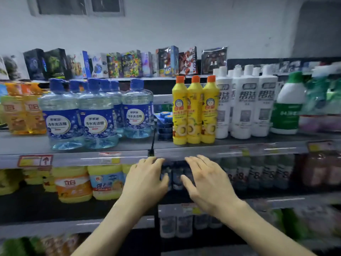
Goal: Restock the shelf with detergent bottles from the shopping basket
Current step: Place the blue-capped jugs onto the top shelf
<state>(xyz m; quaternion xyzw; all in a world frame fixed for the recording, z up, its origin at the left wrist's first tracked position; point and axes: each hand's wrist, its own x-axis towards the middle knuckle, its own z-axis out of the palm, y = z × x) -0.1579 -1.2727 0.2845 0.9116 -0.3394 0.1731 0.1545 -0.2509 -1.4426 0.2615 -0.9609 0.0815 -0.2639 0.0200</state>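
Three yellow detergent bottles with orange caps (194,111) stand upright in a row on the grey shelf (114,147), right of centre. Left of them stand clear blue detergent bottles with blue caps (96,115). Both of my hands are raised in front of the shelf's front edge, just below the yellow bottles. My left hand (147,179) and my right hand (208,182) have fingers spread and hold nothing. Between them show dark bottles (176,177) on the shelf below, blurred. No shopping basket is in view.
White bottles (245,102) and a green-capped white bottle (288,106) fill the shelf to the right. Orange bottles (24,108) stand far left. Toy boxes (129,63) line the top shelf. Yellow tubs (73,183) sit below left. Small blue packs (165,124) lie behind a black divider.
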